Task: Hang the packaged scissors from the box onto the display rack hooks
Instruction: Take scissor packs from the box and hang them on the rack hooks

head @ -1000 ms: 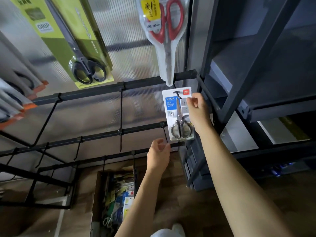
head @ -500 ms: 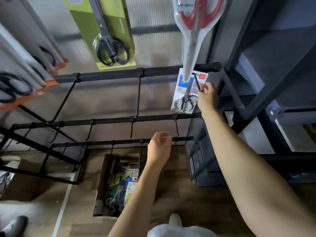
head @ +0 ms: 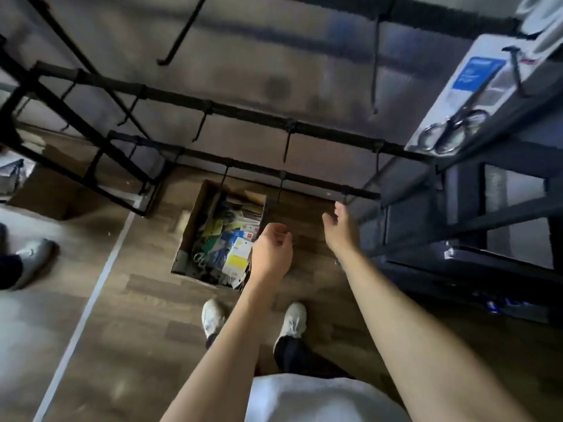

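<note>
Both hands empty, left loosely curled over box, right open under rack bar, pack hangs on hook

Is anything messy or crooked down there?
Mostly the cardboard box on the floor: the packaged scissors in it lie jumbled every which way, not stacked. The blue-and-white scissors pack hangs on its hook at upper right. Both hands are empty. Nothing looks spilled or broken.
</note>
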{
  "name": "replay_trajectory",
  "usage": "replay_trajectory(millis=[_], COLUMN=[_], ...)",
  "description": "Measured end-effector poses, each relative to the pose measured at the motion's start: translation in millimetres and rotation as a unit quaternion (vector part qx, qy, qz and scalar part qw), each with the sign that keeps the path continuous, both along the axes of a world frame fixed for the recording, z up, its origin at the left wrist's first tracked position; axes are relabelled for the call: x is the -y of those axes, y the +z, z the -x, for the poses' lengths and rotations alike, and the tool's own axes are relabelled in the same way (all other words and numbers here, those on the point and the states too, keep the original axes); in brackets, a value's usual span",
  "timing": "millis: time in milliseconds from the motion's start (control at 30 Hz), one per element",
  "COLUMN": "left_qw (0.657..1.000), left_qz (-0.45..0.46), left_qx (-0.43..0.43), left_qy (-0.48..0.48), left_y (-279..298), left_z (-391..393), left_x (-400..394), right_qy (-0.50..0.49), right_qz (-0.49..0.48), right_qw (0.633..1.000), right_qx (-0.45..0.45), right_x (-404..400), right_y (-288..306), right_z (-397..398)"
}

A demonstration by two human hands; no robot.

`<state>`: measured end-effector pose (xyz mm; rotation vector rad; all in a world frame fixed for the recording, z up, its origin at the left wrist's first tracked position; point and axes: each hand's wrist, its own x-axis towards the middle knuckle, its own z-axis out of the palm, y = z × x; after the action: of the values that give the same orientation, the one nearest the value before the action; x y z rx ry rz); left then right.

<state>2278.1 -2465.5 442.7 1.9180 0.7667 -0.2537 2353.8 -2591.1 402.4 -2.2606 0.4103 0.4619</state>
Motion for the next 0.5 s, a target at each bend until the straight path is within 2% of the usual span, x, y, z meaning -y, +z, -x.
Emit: replay_trajectory(millis=[100,200,367,500], left_qw=[0.996,0.977,0.948,0.927], left_qz=[-0.090,-0.190,-0.255,-0.273], left_qx=[-0.025,-0.079,-0.152,-0.194], left_qy=[-0.008,-0.050,-0.111,-0.172], left_y=[-26.5,-58.3,-108.8,-155.0], left_z=[28.2,53.0,80.3,94.2], left_x=[-36.1,-72.4,-124.8,-159.0], right_qy=[0.068,0.131,0.272,0.367], right_qz=[0.009,0.029,0.091,0.128], right_qw=[0.996,0.988,0.953,0.915], right_qx=[-0.049,-0.081,-0.096,-0.107], right_x=[-36.2,-70.6,-116.6,-147.7], right_y=[-22.0,-42.3,-81.7,-126.0], right_z=[24.8,45.1,64.9,68.3])
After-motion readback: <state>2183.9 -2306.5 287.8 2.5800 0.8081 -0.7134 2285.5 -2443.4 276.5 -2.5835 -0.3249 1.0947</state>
